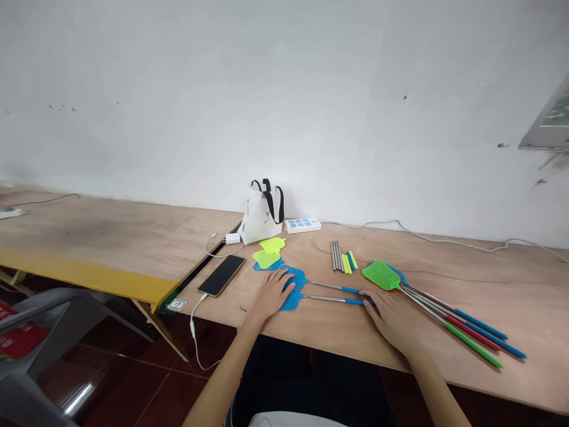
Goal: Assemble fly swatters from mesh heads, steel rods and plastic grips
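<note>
Two blue fly swatters (pixel 291 302) lie side by side on the table, their metal shafts and blue handles (pixel 351 301) pointing right. My left hand (pixel 270 295) rests over their mesh heads with its fingers stretched out. At the handle ends is my right hand (pixel 386 313), fingers apart and touching them. Just beyond my left hand, loose yellow swatter heads (pixel 267 258) overlap a blue one (pixel 260 267). Grey metal tubes (pixel 336 256) and short yellow and blue grips (pixel 347 264) lie farther back. To the right, several fly swatters with green (pixel 382 274), red and blue parts are fanned together.
A phone (pixel 222 276) on a white cable lies at the left, near the gap between two tables. Behind stand a white bag (pixel 260 216) with black handles and a white power strip (pixel 302 225). Its cord (pixel 427 237) runs right along the wall.
</note>
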Tool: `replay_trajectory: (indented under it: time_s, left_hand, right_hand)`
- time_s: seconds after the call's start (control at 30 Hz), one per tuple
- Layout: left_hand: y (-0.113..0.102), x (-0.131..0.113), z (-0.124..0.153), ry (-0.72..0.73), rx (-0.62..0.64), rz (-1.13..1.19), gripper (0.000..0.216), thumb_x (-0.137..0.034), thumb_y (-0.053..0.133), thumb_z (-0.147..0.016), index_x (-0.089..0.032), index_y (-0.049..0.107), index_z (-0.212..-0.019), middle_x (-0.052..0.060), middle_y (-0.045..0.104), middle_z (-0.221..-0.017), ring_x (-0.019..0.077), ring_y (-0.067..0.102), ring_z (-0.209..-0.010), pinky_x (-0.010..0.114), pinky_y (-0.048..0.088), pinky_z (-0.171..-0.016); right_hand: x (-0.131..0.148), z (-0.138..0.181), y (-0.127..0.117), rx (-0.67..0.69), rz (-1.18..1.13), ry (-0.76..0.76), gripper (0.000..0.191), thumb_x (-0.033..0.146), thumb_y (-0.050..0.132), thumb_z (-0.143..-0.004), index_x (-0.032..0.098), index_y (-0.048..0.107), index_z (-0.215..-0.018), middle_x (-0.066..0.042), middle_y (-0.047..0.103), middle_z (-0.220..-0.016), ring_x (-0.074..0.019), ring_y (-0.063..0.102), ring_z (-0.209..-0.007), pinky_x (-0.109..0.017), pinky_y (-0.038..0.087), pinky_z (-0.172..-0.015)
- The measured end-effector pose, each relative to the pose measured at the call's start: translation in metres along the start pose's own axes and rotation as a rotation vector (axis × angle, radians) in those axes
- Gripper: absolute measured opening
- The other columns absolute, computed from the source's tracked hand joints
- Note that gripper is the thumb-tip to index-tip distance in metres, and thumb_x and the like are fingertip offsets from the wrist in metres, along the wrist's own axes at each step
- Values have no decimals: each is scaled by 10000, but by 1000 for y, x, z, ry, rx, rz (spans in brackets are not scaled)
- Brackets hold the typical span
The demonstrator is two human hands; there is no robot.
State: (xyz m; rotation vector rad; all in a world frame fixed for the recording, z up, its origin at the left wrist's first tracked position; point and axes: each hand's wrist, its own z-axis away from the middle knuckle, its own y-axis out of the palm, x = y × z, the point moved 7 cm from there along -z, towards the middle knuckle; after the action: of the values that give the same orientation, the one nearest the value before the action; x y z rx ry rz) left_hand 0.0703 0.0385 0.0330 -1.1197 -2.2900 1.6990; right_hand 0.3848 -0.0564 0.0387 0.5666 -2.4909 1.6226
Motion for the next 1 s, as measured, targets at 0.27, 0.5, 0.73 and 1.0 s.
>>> replay_trajectory:
  time_s: [0.27, 0.5, 0.73, 1.0]
  left_hand:
    - [-1, -1, 0, -10, 17, -12, 425, -498, 336, -1074, -277, 590, -1334, 51, 545, -1492, 252, 416, -1450, 485, 326, -1203]
    - [0, 0, 0, -2, 1, -12, 406, -483, 356, -1072, -280, 600, -1325, 49, 553, -1483, 256, 428, -1440, 482, 331, -1199]
    - [1, 0, 0, 4, -4, -4, 407, -476, 358, -1073, -276, 594, -1337, 52, 552, -1483, 255, 427, -1439, 480, 333, -1199]
    - [-1, -1, 0, 3, -6, 0, 408, -479, 356, -1072, -278, 596, -1333, 54, 562, -1472, 254, 428, -1439, 483, 333, -1199]
  right_hand:
    - [1, 0, -2, 3, 12, 12, 358, 391, 359, -1019, 277, 648, -1197, -61, 705, -1270, -257, 641, -1191, -458, 489, -1038]
    - [2, -1, -4, 11, 19, 9, 374, 402, 349, -1025, 267, 640, -1217, -63, 703, -1285, -261, 640, -1204, -456, 497, -1038]
    - [-1, -1, 0, 16, 20, 11, 367, 402, 350, -1027, 287, 639, -1222, -44, 710, -1272, -247, 652, -1187, -438, 514, -1015]
    - [2, 0, -5, 14, 17, 21, 364, 413, 351, -1024, 280, 642, -1197, -42, 715, -1257, -247, 651, -1179, -438, 509, -1019]
